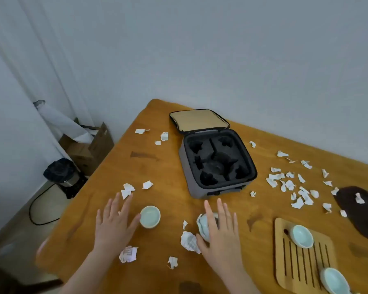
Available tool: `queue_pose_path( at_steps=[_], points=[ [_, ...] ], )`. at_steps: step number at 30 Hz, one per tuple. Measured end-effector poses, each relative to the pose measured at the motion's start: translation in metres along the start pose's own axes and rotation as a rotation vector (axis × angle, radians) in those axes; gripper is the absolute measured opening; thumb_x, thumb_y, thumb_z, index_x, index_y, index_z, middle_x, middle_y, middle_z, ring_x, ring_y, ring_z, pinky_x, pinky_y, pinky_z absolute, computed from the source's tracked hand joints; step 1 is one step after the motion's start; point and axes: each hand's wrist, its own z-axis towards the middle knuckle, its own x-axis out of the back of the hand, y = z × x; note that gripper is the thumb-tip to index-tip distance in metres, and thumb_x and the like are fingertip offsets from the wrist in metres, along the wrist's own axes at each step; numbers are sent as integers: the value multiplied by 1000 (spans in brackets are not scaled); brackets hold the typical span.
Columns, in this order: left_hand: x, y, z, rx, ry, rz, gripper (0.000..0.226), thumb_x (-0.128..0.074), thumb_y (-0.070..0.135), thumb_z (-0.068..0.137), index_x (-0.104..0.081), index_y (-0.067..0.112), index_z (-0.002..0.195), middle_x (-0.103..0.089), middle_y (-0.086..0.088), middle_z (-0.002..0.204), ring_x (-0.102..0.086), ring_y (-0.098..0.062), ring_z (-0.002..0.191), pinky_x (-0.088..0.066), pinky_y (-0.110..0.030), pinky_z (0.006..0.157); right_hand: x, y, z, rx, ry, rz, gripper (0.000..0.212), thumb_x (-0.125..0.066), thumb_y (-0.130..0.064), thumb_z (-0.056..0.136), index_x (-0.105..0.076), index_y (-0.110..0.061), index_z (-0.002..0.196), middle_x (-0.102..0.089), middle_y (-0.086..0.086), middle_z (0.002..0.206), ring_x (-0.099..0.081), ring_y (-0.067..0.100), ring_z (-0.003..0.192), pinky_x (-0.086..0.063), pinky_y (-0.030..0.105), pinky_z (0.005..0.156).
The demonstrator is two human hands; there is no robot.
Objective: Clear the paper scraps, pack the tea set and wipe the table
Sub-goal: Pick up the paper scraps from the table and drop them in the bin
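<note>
White paper scraps litter the wooden table, thickest right of the case. The grey tea set case lies open with black foam slots showing no pieces. My left hand hovers flat with fingers spread, just left of a pale celadon cup. My right hand lies over a pale teapot or lidded cup, fingers apart; its grip is unclear. A crumpled scrap touches that hand. On the bamboo tray rest two more cups.
A dark brown mat with one scrap on it lies at the right edge. Left of the table on the floor stand a lined bin, cardboard boxes and a black cable. A wall runs behind the table.
</note>
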Motion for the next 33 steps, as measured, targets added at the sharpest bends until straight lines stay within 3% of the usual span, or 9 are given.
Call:
queue_pose_path(
  at_steps=[4, 7, 12, 14, 17, 22, 26, 29, 33],
  points=[
    [-5, -29, 6, 3, 23, 37, 64, -13, 59, 91, 15, 43, 146, 6, -1, 162, 5, -23, 148, -2, -46, 120, -8, -24, 5, 57, -35, 37, 103, -71, -51, 71, -14, -28, 153, -35, 11, 153, -31, 31, 140, -17, 47, 112],
    [-17, -48, 14, -66, 5, 85, 64, -6, 65, 91, 7, 42, 149, 1, -1, 162, 4, -24, 147, -4, -47, 119, -20, -35, 6, 87, -84, 58, 107, -74, -51, 69, -13, -28, 153, -38, 10, 151, -32, 30, 139, -13, 45, 112],
    [-27, -71, 36, -182, -29, 213, 71, -10, 71, 90, -12, 37, 152, -29, -7, 156, -26, -31, 142, -15, -49, 116, -32, -48, 17, 135, -95, 47, 106, -76, -52, 66, -19, -29, 152, -38, 10, 151, -29, 29, 139, -13, 47, 115],
    [-25, -71, 46, -214, 5, 237, 71, -14, 71, 91, -10, 36, 153, -36, -10, 152, -35, -33, 138, -8, -46, 115, -35, -52, 22, 147, -109, 32, 108, -75, -54, 66, -17, -29, 152, -38, 10, 151, -34, 29, 139, -21, 50, 114],
    [-20, -70, 63, -242, 39, 230, 70, -17, 70, 92, -9, 35, 153, -37, -10, 152, -37, -33, 137, -2, -44, 114, -43, -53, 25, 173, -119, 38, 109, -73, -54, 67, -11, -30, 153, -38, 10, 151, -31, 29, 139, -11, 46, 114],
    [-18, -62, 92, -326, 38, 253, 66, -17, 66, 94, -29, 33, 149, -40, -8, 150, -40, -31, 137, -23, -47, 115, -54, -52, 24, 164, -124, 58, 110, -70, -50, 65, -9, -29, 154, -40, 11, 149, -32, 29, 136, -4, 43, 113],
    [-10, -47, 105, -369, 40, 197, 60, -14, 61, 96, -39, 32, 142, -56, -3, 131, -57, -25, 117, -48, -39, 94, -53, -50, 26, 167, -102, 82, 91, -44, -51, 73, -9, -29, 154, -39, 10, 148, -34, 28, 135, -7, 41, 113],
    [-7, -40, 114, -385, 116, 182, 52, -28, 54, 94, -53, 27, 131, -61, -3, 116, -61, -22, 102, -53, -34, 81, -51, -53, 35, 220, -99, 97, 83, -43, -47, 78, -13, -29, 153, -39, 8, 150, -33, 25, 137, -13, 40, 113],
    [-12, -39, 116, -367, 238, 105, 37, -69, 37, 84, -63, 23, 118, -60, -3, 107, -62, -17, 91, -55, -28, 70, -48, -68, 70, 304, -124, 139, 63, -58, -38, 86, -38, -28, 144, -46, 2, 146, -45, 20, 133, -42, 37, 107]
  ],
)
